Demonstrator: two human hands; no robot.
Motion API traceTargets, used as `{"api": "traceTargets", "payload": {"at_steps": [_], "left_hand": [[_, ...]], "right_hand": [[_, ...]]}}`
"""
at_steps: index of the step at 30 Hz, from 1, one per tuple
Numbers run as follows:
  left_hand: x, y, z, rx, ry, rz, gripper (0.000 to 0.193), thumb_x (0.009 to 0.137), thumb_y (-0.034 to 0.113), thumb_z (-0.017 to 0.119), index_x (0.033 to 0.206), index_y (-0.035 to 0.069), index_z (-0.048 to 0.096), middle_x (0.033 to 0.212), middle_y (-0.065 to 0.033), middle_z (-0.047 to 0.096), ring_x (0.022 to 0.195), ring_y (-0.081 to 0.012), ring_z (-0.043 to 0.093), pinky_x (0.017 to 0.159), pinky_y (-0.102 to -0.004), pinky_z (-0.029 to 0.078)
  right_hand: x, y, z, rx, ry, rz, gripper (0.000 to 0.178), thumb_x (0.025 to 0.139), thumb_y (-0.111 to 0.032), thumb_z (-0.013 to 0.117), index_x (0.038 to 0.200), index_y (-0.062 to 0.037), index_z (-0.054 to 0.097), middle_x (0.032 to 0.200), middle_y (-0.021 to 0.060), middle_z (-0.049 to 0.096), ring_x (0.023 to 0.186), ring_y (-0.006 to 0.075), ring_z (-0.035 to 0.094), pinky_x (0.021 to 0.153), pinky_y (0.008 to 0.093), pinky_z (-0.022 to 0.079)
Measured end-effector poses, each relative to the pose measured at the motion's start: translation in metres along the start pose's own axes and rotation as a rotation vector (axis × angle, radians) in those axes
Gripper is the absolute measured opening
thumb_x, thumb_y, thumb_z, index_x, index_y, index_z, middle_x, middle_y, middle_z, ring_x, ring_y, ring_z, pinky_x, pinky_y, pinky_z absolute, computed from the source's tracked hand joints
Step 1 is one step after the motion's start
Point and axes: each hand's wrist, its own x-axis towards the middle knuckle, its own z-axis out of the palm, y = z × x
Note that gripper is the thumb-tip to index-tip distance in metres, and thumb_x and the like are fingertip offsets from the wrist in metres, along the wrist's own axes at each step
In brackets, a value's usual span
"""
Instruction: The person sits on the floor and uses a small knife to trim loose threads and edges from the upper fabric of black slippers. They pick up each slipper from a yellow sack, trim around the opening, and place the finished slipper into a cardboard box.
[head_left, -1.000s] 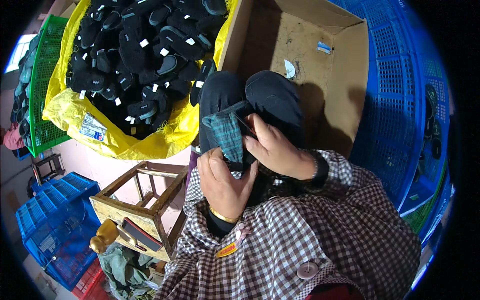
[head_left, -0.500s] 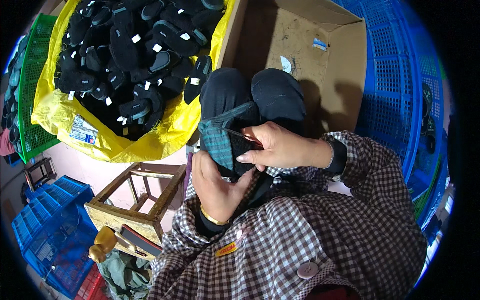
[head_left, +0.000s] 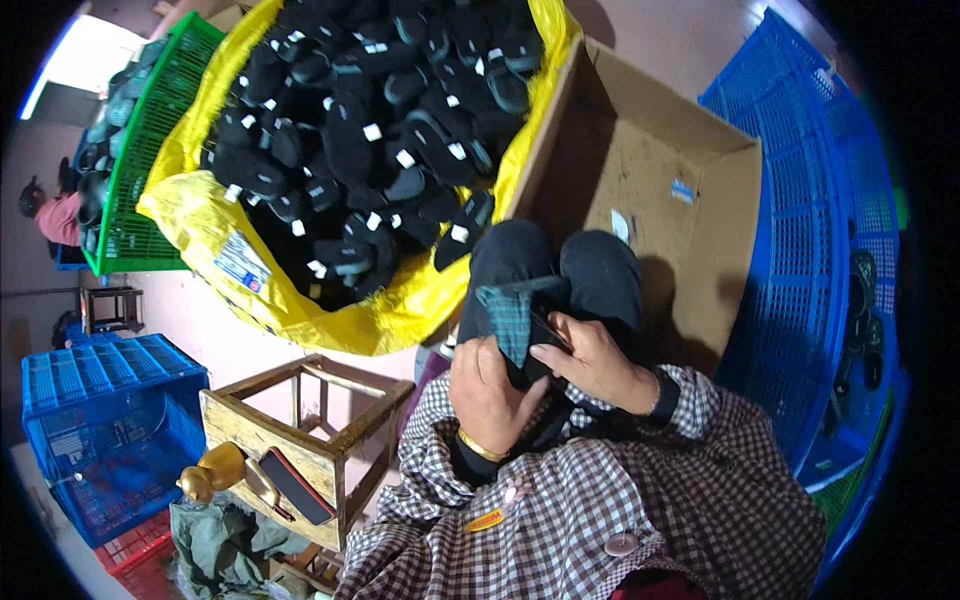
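Note:
A slipper (head_left: 510,325) with a teal striped upper and dark fuzzy inside rests against my knees. My left hand (head_left: 488,395) is closed round its near left side, thumb pointing right. From the right, my right hand (head_left: 600,368) pinches at the slipper's dark right side. Something thin and dark shows at those fingertips; whether it is a small tool or part of the slipper, I cannot tell. Beyond my knees, a yellow sack (head_left: 390,335) is full of black slippers (head_left: 350,140) with white tags.
An open cardboard box (head_left: 700,235) stands beyond my knees. Blue crates (head_left: 790,130) line the right. To my left are a wooden stool frame (head_left: 270,410) carrying a phone (head_left: 297,485), a blue crate (head_left: 115,400) and a green crate (head_left: 150,190). Farther off is a person (head_left: 60,215).
The view has shifted, so my hands sit lower and farther right in it, and more of the sack shows. Both hands stay at the slipper, their grip much the same.

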Motion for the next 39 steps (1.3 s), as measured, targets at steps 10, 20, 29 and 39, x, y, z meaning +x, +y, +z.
{"api": "traceTargets", "payload": {"at_steps": [10, 20, 29, 39], "left_hand": [[0.073, -0.008, -0.059, -0.319, -0.836, 0.407, 0.066, 0.050, 0.017, 0.084, 0.109, 0.002, 0.059, 0.102, -0.0168, 0.060, 0.100, -0.0363, 0.056, 0.088, -0.0405, 0.046], [0.078, -0.028, 0.028, -0.273, -1.016, 0.516, 0.076, 0.047, 0.040, 0.090, 0.104, 0.001, 0.059, 0.098, -0.0158, 0.060, 0.102, -0.0339, 0.052, 0.096, -0.0401, 0.038], [0.075, -0.020, 0.041, -0.118, -1.011, 0.551, 0.068, 0.044, 0.034, 0.091, 0.096, 0.000, 0.062, 0.096, -0.0145, 0.062, 0.102, -0.0333, 0.053, 0.094, -0.0395, 0.040], [0.051, -0.013, 0.040, -0.113, -0.672, 0.618, 0.041, 0.053, 0.013, 0.075, 0.089, 0.002, 0.061, 0.090, -0.0115, 0.059, 0.092, -0.0312, 0.051, 0.083, -0.0375, 0.045]], "right_hand": [[-0.022, -0.046, -0.036, -0.104, -0.026, -0.243, 0.039, 0.076, -0.018, 0.079, 0.104, -0.0020, 0.058, 0.110, 0.0098, 0.055, 0.097, 0.0196, 0.059, 0.080, 0.0325, 0.051], [-0.055, 0.019, -0.049, -0.330, -0.130, -0.050, 0.078, 0.062, -0.039, 0.088, 0.116, 0.0002, 0.047, 0.110, 0.0144, 0.045, 0.099, 0.0282, 0.054, 0.080, 0.0359, 0.050], [-0.051, 0.020, -0.050, -0.364, -0.115, -0.042, 0.064, 0.057, -0.023, 0.087, 0.101, 0.0002, 0.047, 0.096, 0.0149, 0.045, 0.084, 0.0281, 0.052, 0.070, 0.0366, 0.047], [-0.059, 0.030, -0.042, -0.537, 0.122, -0.176, 0.052, 0.055, -0.014, 0.080, 0.094, -0.0043, 0.048, 0.096, 0.0154, 0.049, 0.079, 0.0375, 0.056, 0.064, 0.0446, 0.047]]}}
